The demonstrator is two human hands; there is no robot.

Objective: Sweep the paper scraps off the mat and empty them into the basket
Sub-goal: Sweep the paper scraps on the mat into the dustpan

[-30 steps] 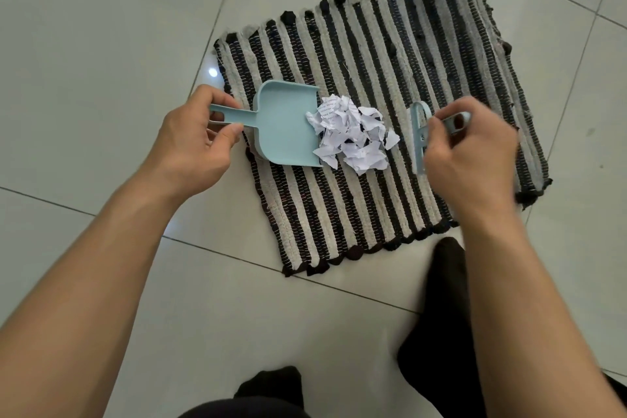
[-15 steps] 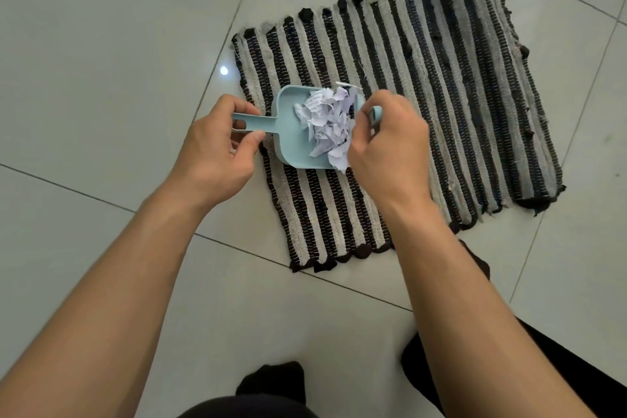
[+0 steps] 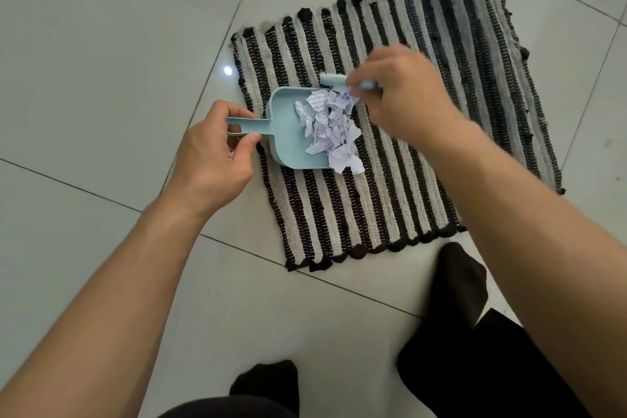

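The paper scraps [image 3: 330, 129], white torn bits with small print, lie heaped in the mouth of a pale blue dustpan [image 3: 288, 132]. Most sit on the pan's floor; a few at the near right corner hang over its open lip onto the mat [image 3: 424, 163]. The pan rests on the mat's left part, its mouth facing right and its slotted handle reaching left past the mat's edge over the floor. The left hand [image 3: 217, 159] pinches that handle, thumb on the near side and fingers curled over the far side. The right hand [image 3: 403, 95] is closed around the handle of a small pale blue brush [image 3: 334, 79], whose head pokes out to the left of the knuckles, just above the far edge of the pile; the hand is somewhat blurred. The mat is a woven rag rug in black and off-white stripes with knotted dark ends, lying askew on a floor [image 3: 101, 44] of large, glossy, pale grey tiles with thin dark grout lines. A small bright light reflection sits on the tile just left of the mat. Dark-socked feet and dark trousers show at the bottom.
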